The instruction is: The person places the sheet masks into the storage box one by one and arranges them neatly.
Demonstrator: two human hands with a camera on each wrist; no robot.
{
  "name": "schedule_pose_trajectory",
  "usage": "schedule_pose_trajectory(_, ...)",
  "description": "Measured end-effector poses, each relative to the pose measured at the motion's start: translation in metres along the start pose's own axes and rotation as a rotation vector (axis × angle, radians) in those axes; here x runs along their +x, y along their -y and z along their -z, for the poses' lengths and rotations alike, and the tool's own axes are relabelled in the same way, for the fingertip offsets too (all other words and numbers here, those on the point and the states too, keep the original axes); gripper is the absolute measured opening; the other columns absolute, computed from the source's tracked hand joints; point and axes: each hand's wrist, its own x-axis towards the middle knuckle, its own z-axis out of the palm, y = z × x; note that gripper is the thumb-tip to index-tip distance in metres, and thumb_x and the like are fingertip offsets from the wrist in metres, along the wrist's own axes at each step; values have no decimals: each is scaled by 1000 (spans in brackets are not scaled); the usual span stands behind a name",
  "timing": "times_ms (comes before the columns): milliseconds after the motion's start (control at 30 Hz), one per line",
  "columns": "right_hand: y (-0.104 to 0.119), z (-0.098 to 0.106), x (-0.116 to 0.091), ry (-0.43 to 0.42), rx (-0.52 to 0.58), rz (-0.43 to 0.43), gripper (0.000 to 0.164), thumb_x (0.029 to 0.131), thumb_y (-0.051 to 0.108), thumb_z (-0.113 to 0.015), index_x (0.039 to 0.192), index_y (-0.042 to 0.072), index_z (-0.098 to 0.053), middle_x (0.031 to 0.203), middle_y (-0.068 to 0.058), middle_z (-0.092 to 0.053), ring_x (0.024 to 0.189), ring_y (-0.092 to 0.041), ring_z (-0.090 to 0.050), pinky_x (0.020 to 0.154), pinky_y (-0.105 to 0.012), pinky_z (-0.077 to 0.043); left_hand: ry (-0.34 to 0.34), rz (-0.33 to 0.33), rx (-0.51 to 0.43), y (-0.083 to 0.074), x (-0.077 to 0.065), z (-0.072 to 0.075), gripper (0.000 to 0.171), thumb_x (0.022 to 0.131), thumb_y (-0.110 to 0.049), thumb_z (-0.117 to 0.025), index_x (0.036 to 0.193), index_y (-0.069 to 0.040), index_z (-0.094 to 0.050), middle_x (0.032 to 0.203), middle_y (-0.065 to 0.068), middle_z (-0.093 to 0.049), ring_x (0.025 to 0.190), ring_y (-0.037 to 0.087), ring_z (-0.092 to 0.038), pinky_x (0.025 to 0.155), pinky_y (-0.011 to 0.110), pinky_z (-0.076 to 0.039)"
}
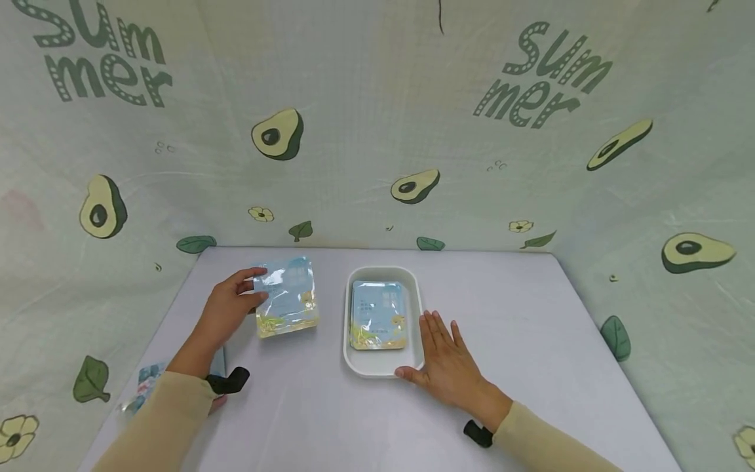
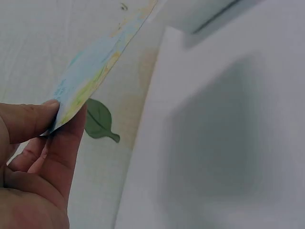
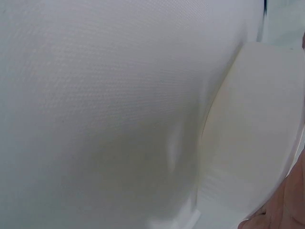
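My left hand (image 1: 231,303) pinches a light blue, glossy flat sachet (image 1: 286,296) by its left edge, thumb on one face and fingers behind. It is held above the table, left of a white tray (image 1: 383,364). In the left wrist view the sachet (image 2: 90,71) appears nearly edge-on between thumb and fingers. Inside the tray lies a matching blue sachet (image 1: 379,314); whether others lie under it I cannot tell. My right hand (image 1: 445,360) rests against the tray's right side with its fingers straight. The right wrist view shows the tray's outer wall (image 3: 252,129) and part of that hand.
Partly hidden under the left forearm, some blue and pink patterned packaging (image 1: 147,380) lies on the white table (image 1: 501,301). A patterned curtain (image 1: 354,131) hangs behind and beside the table.
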Motion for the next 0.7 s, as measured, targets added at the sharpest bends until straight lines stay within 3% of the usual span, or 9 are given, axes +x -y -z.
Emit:
schedule_pose_trajectory(133,-1,-1,-1,-4,-8,4,116,95,80,-50,162,-11,-25,168,-32,-27,160,-45,-22,126,-69,-19,50,-5,-101,-19,9,-12,56,102,-10,-69,155,-13,-50,132,22,-58,107,25,-64,83,21,-61)
schedule_pose_trajectory(300,-1,0,-2,-6,-6,2,115,95,80,-50,162,-11,-26,169,-31,-27,159,-46,-23,126,-69,-20,152,-33,-130,-46,19,-47,54,101,-7,-69,152,-14,-53,126,21,-59,101,27,-66,84,28,-62)
schedule_pose_trajectory(467,0,1,-2,6,-1,-10,114,95,79,-50,162,-11,-26,169,-31,-26,160,-45,-21,126,-69,-19,219,-12,-103,-63,30,-97,49,99,-6,-73,144,-18,-61,125,16,-56,99,25,-63,86,38,-63)
schedule_pose_trajectory(700,1,3,-1,43,3,-23,114,96,79,-50,163,-10,-24,170,-31,-24,161,-44,-18,127,-68,-17,234,-37,56,-72,34,-157,42,97,-8,-75,137,-18,-67,118,12,-60,95,24,-60,74,32,-56)
